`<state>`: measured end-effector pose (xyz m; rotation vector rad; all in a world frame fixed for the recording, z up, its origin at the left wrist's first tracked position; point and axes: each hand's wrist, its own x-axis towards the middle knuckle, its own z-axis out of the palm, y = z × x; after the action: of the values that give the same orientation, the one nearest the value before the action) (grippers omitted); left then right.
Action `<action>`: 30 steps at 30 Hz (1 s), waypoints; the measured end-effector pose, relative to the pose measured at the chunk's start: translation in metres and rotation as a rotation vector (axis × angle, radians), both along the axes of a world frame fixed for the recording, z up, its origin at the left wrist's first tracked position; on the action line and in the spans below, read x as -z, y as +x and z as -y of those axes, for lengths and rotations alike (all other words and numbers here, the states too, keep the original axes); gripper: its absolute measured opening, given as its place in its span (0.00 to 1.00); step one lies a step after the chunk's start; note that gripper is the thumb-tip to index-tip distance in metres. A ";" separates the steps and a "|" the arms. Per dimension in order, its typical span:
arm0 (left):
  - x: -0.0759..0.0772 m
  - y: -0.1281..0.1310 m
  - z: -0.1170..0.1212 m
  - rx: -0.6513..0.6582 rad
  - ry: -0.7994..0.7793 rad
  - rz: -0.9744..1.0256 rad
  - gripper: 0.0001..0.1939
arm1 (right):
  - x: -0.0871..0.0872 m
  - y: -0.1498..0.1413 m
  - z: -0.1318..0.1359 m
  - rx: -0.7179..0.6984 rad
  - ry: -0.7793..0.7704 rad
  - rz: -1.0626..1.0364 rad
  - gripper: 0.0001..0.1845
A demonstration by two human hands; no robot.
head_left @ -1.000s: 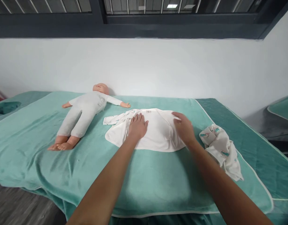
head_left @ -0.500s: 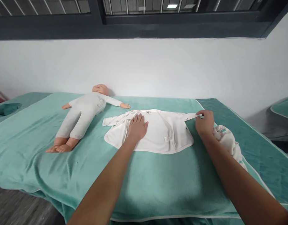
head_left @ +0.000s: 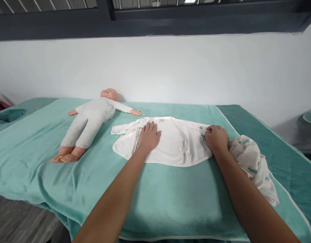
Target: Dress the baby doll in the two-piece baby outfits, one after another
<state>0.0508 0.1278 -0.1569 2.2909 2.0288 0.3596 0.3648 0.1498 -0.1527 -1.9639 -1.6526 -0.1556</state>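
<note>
Right hand (head_left: 217,138) shifted inward, curled at sleeve (head_left: 202,129); left hand (head_left: 149,136) flat.

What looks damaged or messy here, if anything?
The doll looks ragged at its side, below the arm nearer the shirt, perhaps frayed; I can't tell if it's torn. Right of the right hand, a cloth lies crumpled, while the shirt is spread mostly flat.

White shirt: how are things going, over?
Left hand flat on shirt. Right hand at its sleeve. Shirt spread out. Crumpled cloth close by, right side.
</note>
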 end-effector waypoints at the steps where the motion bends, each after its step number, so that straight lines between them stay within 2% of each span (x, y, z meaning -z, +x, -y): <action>1: 0.000 0.000 0.000 0.002 0.000 -0.008 0.34 | -0.001 0.000 0.002 0.029 -0.010 0.032 0.15; 4: 0.000 0.000 0.000 0.003 0.004 -0.026 0.34 | -0.007 -0.003 0.008 0.024 0.030 0.110 0.18; 7: 0.001 0.001 0.000 0.007 0.018 -0.027 0.33 | -0.020 -0.017 0.014 -0.131 0.165 0.070 0.19; 10: 0.001 0.001 0.000 0.018 0.041 -0.006 0.32 | -0.032 -0.054 0.017 -0.316 0.198 -0.040 0.20; 14: 0.000 0.001 -0.001 0.017 0.105 0.075 0.28 | -0.035 -0.130 0.012 -0.515 -0.036 -0.163 0.26; 16: 0.000 -0.001 -0.001 -0.003 0.161 0.155 0.24 | -0.029 -0.166 0.008 -0.591 -0.148 -0.107 0.28; 19: -0.001 -0.006 -0.002 -0.095 0.248 0.304 0.22 | -0.015 -0.200 0.005 -0.572 -0.254 0.051 0.29; 23: -0.001 -0.012 -0.005 -0.184 0.388 0.415 0.23 | -0.005 -0.207 0.008 -0.554 -0.317 0.189 0.32; 26: -0.002 -0.015 -0.009 -0.123 0.448 0.427 0.25 | -0.005 -0.204 0.010 -0.558 -0.324 0.243 0.34; 30: -0.006 -0.019 -0.009 -0.070 0.452 0.484 0.29 | -0.005 -0.204 0.011 -0.554 -0.311 0.260 0.35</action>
<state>0.0322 0.1366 -0.1512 2.0484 1.9112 1.3496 0.1608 0.1392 -0.1480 -1.6596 -2.4513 0.0663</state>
